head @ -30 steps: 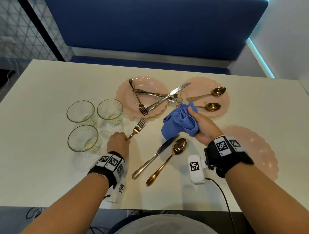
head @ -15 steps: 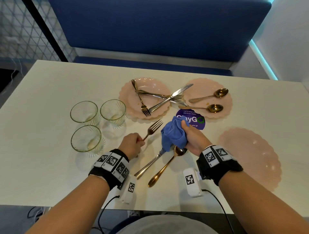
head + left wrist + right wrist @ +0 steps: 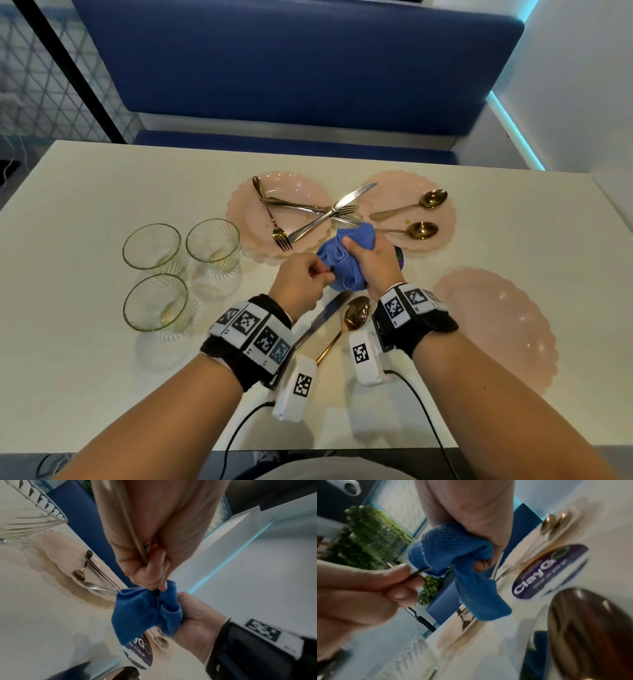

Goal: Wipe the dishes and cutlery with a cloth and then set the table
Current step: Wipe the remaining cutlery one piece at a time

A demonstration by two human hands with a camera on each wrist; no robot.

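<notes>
My left hand (image 3: pixel 320 272) pinches the handle of a gold fork (image 3: pixel 135 536), held above the table. The fork's head is buried in a bunched blue cloth (image 3: pixel 337 260), which my right hand (image 3: pixel 354 248) grips around it. In the right wrist view only a short piece of the fork (image 3: pixel 419 572) shows between my left fingers and the cloth (image 3: pixel 447 545). A knife (image 3: pixel 323 320) and a gold spoon (image 3: pixel 356 313) lie on the table under my wrists. The pink plate (image 3: pixel 301 186) carries forks and a knife. Another pink plate (image 3: pixel 397 186) has two gold spoons.
Three glasses (image 3: pixel 152 245) (image 3: pixel 212 241) (image 3: pixel 156 303) stand in a cluster at the left. A bare pink plate (image 3: pixel 496 325) lies at the right. A purple sticker (image 3: pixel 400 262) peeks out behind my right hand. A blue bench runs along the far table edge.
My left hand lifted the fork off the table and carried it right into the cloth. My right hand brought the cloth to meet it and wrapped it round the fork's head.
</notes>
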